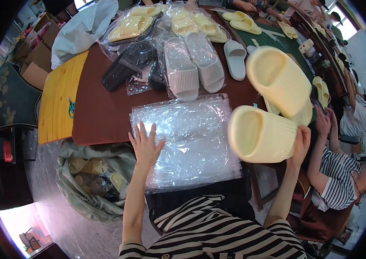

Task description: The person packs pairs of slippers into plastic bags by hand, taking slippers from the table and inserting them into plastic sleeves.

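Note:
My left hand [145, 146] lies with fingers spread on a stack of clear plastic bags [187, 146] at the table's front edge. On the right, my right hand [300, 144] grips a pale yellow slide slipper [263, 134] at its toe end, the sole's heel pointing left. Behind it, another pale yellow slipper [280, 77] rests over others of the same colour, partly hidden. Beyond the bags lies a pair of grey slippers [195, 67] in clear plastic. Bagged black slippers [129, 64] are to their left, and a loose light grey slipper [235, 59] to their right.
Bagged yellow slippers [135, 23] pile up at the back. Teal-handled scissors [71, 108] lie on the yellow board [60, 99] at left. A large sack [94, 185] with bagged slippers stands on the floor below. A co-worker in a striped shirt [338, 172] sits close on the right.

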A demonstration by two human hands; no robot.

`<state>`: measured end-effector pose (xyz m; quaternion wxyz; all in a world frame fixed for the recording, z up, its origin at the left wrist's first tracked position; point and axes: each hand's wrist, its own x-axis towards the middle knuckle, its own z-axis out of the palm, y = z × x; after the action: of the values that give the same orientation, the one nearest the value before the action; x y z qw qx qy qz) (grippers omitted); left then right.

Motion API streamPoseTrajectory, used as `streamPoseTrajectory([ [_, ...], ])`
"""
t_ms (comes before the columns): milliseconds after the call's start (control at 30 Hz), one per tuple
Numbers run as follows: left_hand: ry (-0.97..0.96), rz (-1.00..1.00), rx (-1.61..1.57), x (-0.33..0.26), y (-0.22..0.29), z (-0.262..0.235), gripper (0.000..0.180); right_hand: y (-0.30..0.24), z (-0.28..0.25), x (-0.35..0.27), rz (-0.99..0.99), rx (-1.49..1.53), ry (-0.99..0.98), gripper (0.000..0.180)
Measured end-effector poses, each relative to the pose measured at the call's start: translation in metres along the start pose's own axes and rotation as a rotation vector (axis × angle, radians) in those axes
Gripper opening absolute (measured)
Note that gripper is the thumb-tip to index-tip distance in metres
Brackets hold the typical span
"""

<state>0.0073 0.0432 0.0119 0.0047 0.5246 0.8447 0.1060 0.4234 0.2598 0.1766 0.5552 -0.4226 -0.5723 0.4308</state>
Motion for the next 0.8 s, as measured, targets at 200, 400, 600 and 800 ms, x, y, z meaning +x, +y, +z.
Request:
streamPoseTrajectory([
  [200, 0.157, 0.065, 0.242, -0.006, -0.001, 0.015, 0.063, 0.000, 0.143, -0.047, 0.124, -0.061, -0.458, 0.011],
  [400, 0.023, -0.015, 0.035, -0.007, -0.005, 0.015, 0.057, 0.136, 0.147, -0.081, 0.116, -0.166, -0.591, 0.014],
  [600, 0.052, -0.055, -0.212, -0.010, -0.024, 0.016, 0.055, 0.149, 0.140, -0.088, 0.211, -0.263, -0.602, 0.015],
  [800, 0.036, 0.071, 0.093, 0.002, 0.002, -0.021, 0.051, 0.163, 0.129, -0.082, 0.177, -0.334, -0.637, 0.024],
])
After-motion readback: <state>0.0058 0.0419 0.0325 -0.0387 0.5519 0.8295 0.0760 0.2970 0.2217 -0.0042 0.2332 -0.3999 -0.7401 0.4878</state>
